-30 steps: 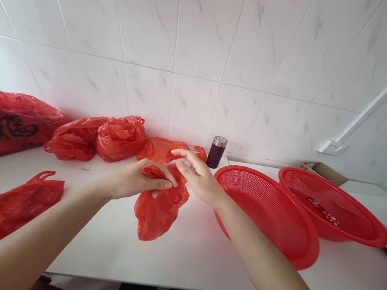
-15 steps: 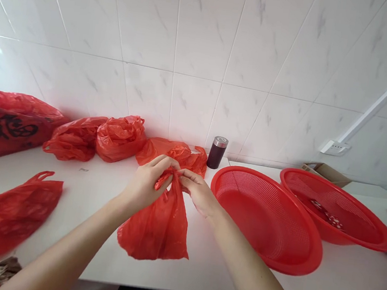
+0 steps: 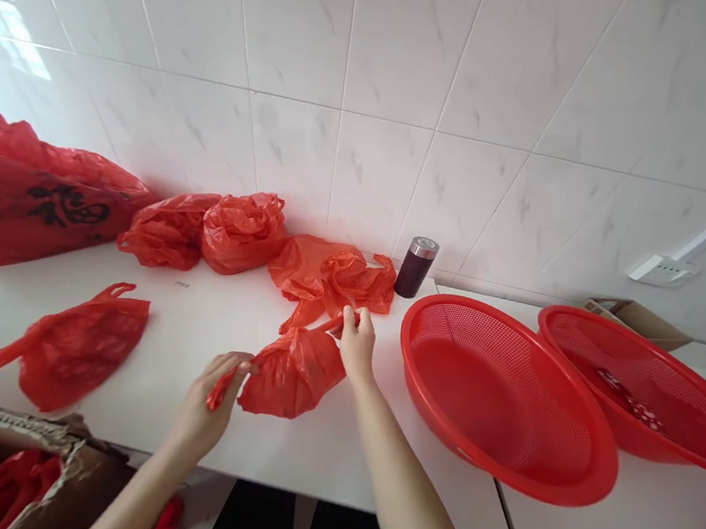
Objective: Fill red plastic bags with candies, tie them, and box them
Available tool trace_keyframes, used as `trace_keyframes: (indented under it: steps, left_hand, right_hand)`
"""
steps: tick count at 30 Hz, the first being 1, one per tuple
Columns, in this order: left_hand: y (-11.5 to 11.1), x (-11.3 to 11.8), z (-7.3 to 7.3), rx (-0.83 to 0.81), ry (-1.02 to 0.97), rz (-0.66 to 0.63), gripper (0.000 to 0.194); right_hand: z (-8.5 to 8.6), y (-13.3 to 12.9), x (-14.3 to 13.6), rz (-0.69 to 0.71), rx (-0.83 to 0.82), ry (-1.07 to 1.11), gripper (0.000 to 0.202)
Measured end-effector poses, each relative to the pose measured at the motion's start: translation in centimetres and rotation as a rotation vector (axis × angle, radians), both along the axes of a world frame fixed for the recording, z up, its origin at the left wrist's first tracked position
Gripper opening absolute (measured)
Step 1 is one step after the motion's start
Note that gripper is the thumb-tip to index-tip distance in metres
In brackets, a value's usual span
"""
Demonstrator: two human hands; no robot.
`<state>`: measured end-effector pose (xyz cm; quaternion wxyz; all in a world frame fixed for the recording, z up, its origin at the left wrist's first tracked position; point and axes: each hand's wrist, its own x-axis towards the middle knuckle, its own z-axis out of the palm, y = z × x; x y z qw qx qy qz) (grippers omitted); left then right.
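"Head view, what have we got, biggest first?"

"Tiled wall (image 3: 396,64), then white table (image 3: 296,463). On it, two red perforated basins (image 3: 471,399) to the right, and a large red bag (image 3: 19,206) with black print at the far left."

"Cardboard carton (image 3: 69,479)?"

"Lower left, red plastic inside. We've got knotted or crumpled red bags (image 3: 244,234) along the wall, one flatter bag (image 3: 81,351) nearer us."

"Held bag (image 3: 294,375)?"

"Mid-table, between the hands, left of the nearer basin. We can't tell if its bottom touches the table."

"Grips?"

"Left hand (image 3: 208,397) closed round one twisted end; right hand (image 3: 356,342) pinched closed on the opposite end."

"Smallest?"

"Dark tumbler (image 3: 415,270), silver lid, upright near the wall."
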<state>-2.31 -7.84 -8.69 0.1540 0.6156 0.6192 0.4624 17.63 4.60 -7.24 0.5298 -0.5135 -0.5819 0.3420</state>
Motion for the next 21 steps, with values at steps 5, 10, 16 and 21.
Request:
trace_keyframes:
  steps: [5, 10, 16, 21]
  left_hand:
    - [0.7, 2.9, -1.2, -0.021, -0.256, 0.299, 0.041]
    - [3.0, 3.9, -1.6, -0.091, -0.231, 0.375, 0.039]
    - [3.6, 2.8, -2.9, -0.241, -0.077, 0.311, 0.035]
    - [4.7, 1.7, -3.3, -0.286, 0.042, 0.301, 0.029]
  right_hand:
    - [-2.4, -2.6, -3.0, -0.06, 0.066, -0.262, 0.028]
    - [-4.9, -4.3, -3.4, 0.022, 0.133, -0.469, 0.021]
    - [-5.9, -2.3, -0.8, 0.009, 0.108, -0.588, 0.017]
    - [-6.0, -0.6, 0.0, 0.017, 0.015, -0.659, 0.016]
